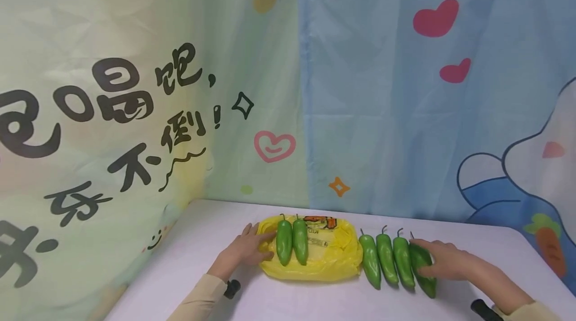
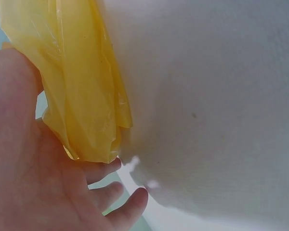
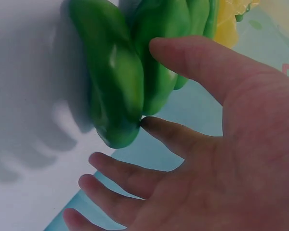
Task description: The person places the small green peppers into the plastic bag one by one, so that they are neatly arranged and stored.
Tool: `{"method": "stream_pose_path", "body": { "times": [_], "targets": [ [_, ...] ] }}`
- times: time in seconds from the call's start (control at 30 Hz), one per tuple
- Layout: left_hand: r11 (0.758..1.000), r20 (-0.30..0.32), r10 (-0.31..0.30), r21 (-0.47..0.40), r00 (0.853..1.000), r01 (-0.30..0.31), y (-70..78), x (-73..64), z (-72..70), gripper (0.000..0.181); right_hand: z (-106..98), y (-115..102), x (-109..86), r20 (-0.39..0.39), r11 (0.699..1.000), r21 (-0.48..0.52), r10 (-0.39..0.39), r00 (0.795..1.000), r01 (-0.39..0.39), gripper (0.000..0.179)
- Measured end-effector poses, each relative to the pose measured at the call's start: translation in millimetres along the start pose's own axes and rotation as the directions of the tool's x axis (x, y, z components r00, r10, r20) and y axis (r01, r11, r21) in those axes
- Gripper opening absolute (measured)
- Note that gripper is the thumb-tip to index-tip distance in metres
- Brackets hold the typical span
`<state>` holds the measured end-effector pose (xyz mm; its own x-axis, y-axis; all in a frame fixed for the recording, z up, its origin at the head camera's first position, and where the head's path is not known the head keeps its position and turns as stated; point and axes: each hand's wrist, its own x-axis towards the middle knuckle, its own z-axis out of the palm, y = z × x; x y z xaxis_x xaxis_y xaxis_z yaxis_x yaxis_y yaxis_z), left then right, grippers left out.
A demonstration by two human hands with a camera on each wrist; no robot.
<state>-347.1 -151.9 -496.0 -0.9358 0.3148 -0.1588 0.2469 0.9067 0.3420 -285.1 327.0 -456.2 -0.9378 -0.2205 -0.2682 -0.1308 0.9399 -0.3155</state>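
Note:
A yellow plastic bag [image 1: 335,271] lies on the table, with two green peppers [image 1: 284,243] side by side on top of it. My left hand [image 1: 246,247] is at the bag's left end, its thumb over the edge and its fingers loosely spread around the yellow plastic [image 2: 82,86]. To the right of the bag, several more green peppers [image 1: 386,259] lie in a row, stems pointing away. At the rightmost green pepper [image 1: 425,273] is my right hand [image 1: 452,262]. Its fingers are spread, and the index fingertip [image 3: 151,124] is at the pepper's end [image 3: 118,130].
The white table [image 1: 297,306] reaches back to a printed cloth backdrop [image 1: 360,111] with hearts, lettering and a cartoon figure. Another cloth panel [image 1: 90,161] runs along the left side. Dark straps [image 1: 232,289] sit at both wrists.

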Motion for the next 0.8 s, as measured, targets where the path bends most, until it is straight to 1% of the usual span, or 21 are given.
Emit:
{"method": "stream_pose_path", "body": {
  "times": [0.2, 0.3, 0.4, 0.6, 0.8],
  "targets": [
    [1.0, -0.001, 0.006, -0.002, 1.0, -0.006, -0.4, 0.4, 0.3, 0.059, 5.2, 2.2, 0.8, 0.008, 0.998, 0.067, -0.001, 1.0, 0.001, 0.073],
    [1.0, 0.002, 0.006, -0.005, 1.0, -0.006, -0.6, -1.4, 0.5, 0.058, 7.8, 3.1, 1.7, 0.018, 0.997, 0.081, 0.007, 1.0, -0.008, 0.072],
    [1.0, 0.002, 0.005, 0.0, 1.0, -0.005, -0.3, -1.4, 0.4, 0.058, 8.5, 4.0, 1.9, 0.017, 0.997, 0.076, 0.008, 1.0, -0.01, 0.07],
    [1.0, -0.003, 0.002, 0.005, 1.0, -0.002, -0.5, -0.9, 0.5, 0.058, 9.0, 4.1, 1.5, -0.021, 0.999, 0.042, -0.007, 1.0, 0.008, 0.067],
    [1.0, -0.004, 0.004, -0.002, 1.0, -0.004, -1.3, -0.9, 0.6, 0.058, 10.4, 2.9, 1.7, -0.049, 1.0, 0.025, 0.004, 0.999, -0.002, 0.066]
  ]
}}
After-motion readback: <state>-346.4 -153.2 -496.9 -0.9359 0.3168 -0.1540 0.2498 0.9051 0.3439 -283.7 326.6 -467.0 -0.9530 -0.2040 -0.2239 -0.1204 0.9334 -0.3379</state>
